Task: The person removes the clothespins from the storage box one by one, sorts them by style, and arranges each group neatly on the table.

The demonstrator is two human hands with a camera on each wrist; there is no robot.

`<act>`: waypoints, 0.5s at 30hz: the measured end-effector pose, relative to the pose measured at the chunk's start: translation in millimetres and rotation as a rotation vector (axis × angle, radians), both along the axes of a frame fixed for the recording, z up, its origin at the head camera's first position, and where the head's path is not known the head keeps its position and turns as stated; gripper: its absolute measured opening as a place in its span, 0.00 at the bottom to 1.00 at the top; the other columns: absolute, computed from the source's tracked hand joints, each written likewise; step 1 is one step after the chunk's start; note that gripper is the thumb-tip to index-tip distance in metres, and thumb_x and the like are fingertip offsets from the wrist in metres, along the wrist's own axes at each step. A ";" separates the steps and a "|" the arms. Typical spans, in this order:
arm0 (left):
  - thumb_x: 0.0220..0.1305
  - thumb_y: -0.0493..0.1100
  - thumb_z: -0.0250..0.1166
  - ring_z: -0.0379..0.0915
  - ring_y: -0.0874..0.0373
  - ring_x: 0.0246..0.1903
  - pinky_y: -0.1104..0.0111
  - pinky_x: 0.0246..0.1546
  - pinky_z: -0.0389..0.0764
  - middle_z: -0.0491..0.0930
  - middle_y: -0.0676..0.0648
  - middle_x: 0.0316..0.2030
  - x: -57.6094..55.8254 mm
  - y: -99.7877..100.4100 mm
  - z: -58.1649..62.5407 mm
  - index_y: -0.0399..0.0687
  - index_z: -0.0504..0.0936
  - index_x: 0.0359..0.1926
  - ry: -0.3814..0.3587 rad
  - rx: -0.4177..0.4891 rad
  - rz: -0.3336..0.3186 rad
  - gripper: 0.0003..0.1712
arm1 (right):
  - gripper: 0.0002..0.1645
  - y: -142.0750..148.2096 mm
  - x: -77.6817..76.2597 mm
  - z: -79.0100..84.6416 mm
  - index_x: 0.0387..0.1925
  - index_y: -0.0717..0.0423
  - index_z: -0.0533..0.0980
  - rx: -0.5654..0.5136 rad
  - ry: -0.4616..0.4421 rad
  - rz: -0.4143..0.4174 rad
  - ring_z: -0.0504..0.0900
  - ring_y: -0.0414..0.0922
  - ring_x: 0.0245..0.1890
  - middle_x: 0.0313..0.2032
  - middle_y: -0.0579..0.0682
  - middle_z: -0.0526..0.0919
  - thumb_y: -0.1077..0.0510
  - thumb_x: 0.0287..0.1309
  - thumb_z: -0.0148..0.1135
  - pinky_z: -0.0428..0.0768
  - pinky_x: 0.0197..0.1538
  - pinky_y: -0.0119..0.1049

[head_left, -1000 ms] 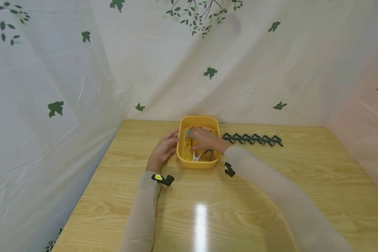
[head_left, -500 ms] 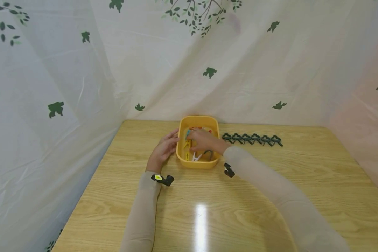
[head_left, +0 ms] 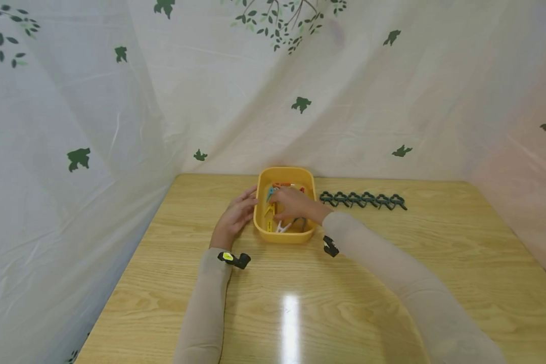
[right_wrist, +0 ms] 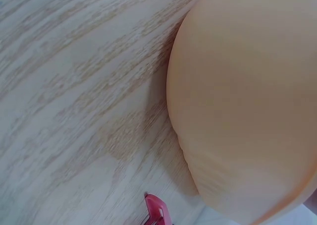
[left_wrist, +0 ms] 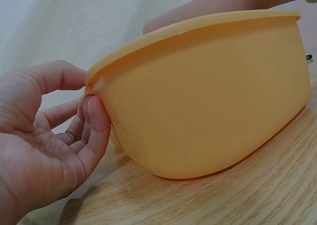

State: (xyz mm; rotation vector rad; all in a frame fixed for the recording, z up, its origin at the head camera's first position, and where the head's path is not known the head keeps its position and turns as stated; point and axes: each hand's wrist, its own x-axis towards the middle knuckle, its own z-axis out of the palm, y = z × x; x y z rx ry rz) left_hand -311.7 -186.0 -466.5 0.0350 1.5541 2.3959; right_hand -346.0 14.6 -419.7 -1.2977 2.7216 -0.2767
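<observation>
In the head view, a yellow plastic basket (head_left: 285,237) stands at the table's far edge. My left hand (head_left: 233,221) holds its left side; in the left wrist view, bent fingertips (left_wrist: 97,113) press under the rim. My right hand (head_left: 293,202) reaches over the right rim into the basket. Its fingertips are partly hidden, so any hold is unclear. Around it lie a turquoise clip (head_left: 270,193), a yellow clip (head_left: 270,210), a white clip (head_left: 282,227), a dark clip (head_left: 302,221) and an orange-red clip (head_left: 282,185).
A row of several dark green clips (head_left: 363,199) lies right of the basket. A red clip (right_wrist: 157,210) is on the tabletop in the right wrist view. The wooden table (head_left: 255,303) meets a pale leaf-printed curtain (head_left: 236,101) behind.
Both hands stay nearly in place, the left at the basket's side and the right inside it. The view shifts slightly. The white clip tilts a little.
</observation>
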 end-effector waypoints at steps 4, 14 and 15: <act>0.65 0.34 0.56 0.73 0.56 0.47 0.70 0.40 0.80 0.70 0.42 0.55 1.2 -0.2 2.7 0.53 0.64 0.68 -0.008 -0.001 -0.013 0.31 | 0.28 1.6 1.4 1.0 0.50 0.59 0.78 -0.016 0.009 0.016 0.75 0.50 0.53 0.50 0.53 0.80 0.50 0.48 0.70 0.71 0.59 0.43; 0.67 0.34 0.52 0.67 0.51 0.57 0.68 0.47 0.78 0.58 0.33 0.65 8.2 0.2 15.2 0.49 0.56 0.71 0.029 -0.041 -0.069 0.33 | 0.29 2.8 5.2 2.2 0.49 0.59 0.79 -0.019 -0.024 0.008 0.74 0.48 0.52 0.50 0.52 0.81 0.49 0.45 0.72 0.71 0.59 0.41; 0.67 0.34 0.52 0.67 0.50 0.57 0.68 0.47 0.78 0.57 0.33 0.66 8.2 0.5 15.5 0.49 0.55 0.71 0.029 -0.038 -0.071 0.33 | 0.29 2.9 5.0 1.5 0.49 0.58 0.79 -0.014 -0.023 0.008 0.74 0.48 0.52 0.50 0.51 0.81 0.48 0.45 0.72 0.71 0.59 0.41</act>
